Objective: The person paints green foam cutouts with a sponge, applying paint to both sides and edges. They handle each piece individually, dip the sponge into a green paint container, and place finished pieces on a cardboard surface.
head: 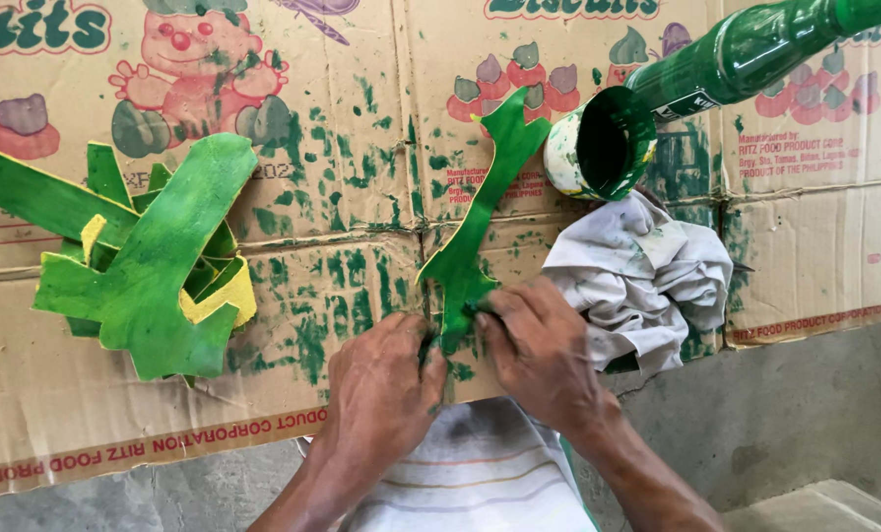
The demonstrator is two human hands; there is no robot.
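Left hand (386, 379) pinched bottom of green cutout (475, 222), flat on cardboard (361, 128). Right hand (539, 355) pressed on it, fingers bent. Cutout looked all green. Pile of painted cutouts (140, 256) lay left, done. Paint cup (598, 143), rag (637, 271) near.

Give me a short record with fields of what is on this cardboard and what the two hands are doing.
Surface: flattened cardboard smeared with green paint
Left hand: left hand pressing the near end of the green cutout
Right hand: right hand gripping the same end from the other side
Paint: open cup coated green inside, beside a green bottle
Cloth: stained white rag by the right hand
Pile: green and yellow painted shapes stacked at the left
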